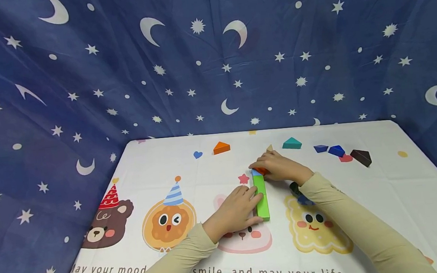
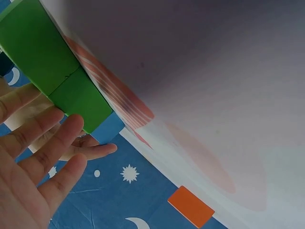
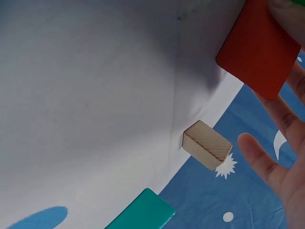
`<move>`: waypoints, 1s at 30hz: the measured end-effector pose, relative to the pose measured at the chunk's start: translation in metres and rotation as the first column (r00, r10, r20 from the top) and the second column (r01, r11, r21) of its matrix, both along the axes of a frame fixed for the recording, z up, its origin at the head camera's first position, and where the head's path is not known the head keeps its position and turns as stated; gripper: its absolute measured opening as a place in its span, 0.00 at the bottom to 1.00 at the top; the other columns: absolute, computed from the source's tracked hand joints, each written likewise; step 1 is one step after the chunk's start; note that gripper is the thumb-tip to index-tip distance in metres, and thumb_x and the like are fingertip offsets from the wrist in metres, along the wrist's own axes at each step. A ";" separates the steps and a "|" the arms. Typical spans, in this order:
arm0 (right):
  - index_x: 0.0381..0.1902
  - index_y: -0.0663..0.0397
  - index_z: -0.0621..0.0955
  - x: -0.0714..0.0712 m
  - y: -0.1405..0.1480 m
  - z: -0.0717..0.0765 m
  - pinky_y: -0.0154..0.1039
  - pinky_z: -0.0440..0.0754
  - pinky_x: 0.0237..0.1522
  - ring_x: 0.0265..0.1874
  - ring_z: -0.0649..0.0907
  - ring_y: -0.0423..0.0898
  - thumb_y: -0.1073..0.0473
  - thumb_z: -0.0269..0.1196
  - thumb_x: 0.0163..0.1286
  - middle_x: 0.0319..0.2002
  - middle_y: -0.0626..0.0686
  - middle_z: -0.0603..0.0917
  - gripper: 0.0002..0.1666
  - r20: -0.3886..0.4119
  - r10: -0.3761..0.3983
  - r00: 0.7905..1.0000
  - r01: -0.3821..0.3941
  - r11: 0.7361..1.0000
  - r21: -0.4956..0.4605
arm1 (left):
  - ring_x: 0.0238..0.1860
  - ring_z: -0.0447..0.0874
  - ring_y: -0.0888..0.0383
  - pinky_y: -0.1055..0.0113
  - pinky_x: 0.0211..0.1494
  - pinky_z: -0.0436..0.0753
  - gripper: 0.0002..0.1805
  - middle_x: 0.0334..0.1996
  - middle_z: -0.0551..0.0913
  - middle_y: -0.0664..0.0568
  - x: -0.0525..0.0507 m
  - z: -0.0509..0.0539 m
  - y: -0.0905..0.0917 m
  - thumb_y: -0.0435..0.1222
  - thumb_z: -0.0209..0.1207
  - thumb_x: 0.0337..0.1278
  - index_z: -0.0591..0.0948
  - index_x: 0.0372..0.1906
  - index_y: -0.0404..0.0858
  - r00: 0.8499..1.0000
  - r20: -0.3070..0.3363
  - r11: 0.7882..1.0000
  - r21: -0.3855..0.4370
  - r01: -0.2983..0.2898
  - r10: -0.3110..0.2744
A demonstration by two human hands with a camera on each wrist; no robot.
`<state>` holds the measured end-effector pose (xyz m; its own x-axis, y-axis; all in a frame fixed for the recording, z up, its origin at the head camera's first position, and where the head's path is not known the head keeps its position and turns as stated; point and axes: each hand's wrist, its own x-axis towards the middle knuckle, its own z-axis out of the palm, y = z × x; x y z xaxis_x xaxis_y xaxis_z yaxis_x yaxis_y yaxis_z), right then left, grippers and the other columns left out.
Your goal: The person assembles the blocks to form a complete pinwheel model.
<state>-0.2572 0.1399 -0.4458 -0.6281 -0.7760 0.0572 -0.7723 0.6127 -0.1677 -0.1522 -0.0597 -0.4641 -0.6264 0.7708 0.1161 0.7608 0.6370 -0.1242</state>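
Two green blocks [image 1: 262, 204] lie end to end in a line pointing away from me, with a light blue block [image 2: 107, 128] against their far end. Along the left side of the green blocks rests my left hand [image 1: 237, 209], fingers spread and fairly straight, the fingertips touching them. My right hand [image 1: 281, 165] pinches a red-orange block [image 3: 259, 52] between thumb and fingers, just right of the light blue block. The head view shows only part of this red-orange block under the hand. Just beyond the right hand is a plain wooden block [image 3: 207, 144].
An orange triangular block [image 1: 221, 148] and a teal triangular block [image 1: 292, 143] lie at the back. Farther right are blue blocks [image 1: 336, 151] and a dark brown block [image 1: 361, 157]. Dark blocks [image 1: 295, 189] sit partly under the right forearm. A starry blue cloth [image 1: 197, 69] hangs behind.
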 end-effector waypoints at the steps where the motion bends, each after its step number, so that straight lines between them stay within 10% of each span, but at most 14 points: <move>1: 0.54 0.50 0.80 0.000 0.000 0.000 0.58 0.72 0.55 0.48 0.79 0.52 0.63 0.70 0.54 0.46 0.52 0.84 0.27 0.000 -0.001 1.000 0.001 1.000 -0.002 | 0.52 0.71 0.56 0.64 0.65 0.66 0.31 0.53 0.73 0.53 0.000 0.000 0.000 0.62 0.50 0.57 0.69 0.57 0.46 1.000 -0.002 1.000 0.001 0.000 0.000; 9: 0.56 0.49 0.78 -0.002 0.005 0.002 0.59 0.73 0.53 0.48 0.79 0.53 0.60 0.72 0.52 0.46 0.53 0.84 0.31 -0.023 0.003 1.000 -0.003 1.000 0.007 | 0.52 0.71 0.56 0.64 0.65 0.67 0.32 0.54 0.73 0.52 0.001 0.000 0.000 0.62 0.50 0.57 0.69 0.58 0.46 1.000 -0.010 1.000 -0.003 0.000 0.000; 19: 0.50 0.52 0.82 -0.032 0.036 0.028 0.57 0.71 0.51 0.49 0.78 0.55 0.65 0.72 0.49 0.46 0.55 0.83 0.27 -0.079 -0.179 0.981 0.177 0.984 -0.032 | 0.51 0.71 0.56 0.64 0.64 0.67 0.31 0.53 0.73 0.53 0.000 -0.001 0.000 0.62 0.51 0.56 0.69 0.56 0.46 1.000 -0.015 1.000 0.013 0.000 0.001; 30: 0.46 0.50 0.84 -0.058 0.031 0.006 0.54 0.72 0.45 0.43 0.80 0.51 0.65 0.70 0.53 0.38 0.49 0.86 0.19 -0.009 -0.155 0.988 0.155 0.988 0.026 | 0.53 0.71 0.56 0.64 0.65 0.67 0.31 0.53 0.73 0.53 0.000 -0.002 0.000 0.62 0.51 0.57 0.69 0.57 0.46 1.000 0.004 1.000 0.019 -0.007 0.007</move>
<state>-0.3149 0.1714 -0.4396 -0.7404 -0.6708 0.0424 -0.6689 0.7292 -0.1444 -0.1520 -0.0599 -0.4658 -0.6321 0.7642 0.1285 0.7568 0.6444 -0.1092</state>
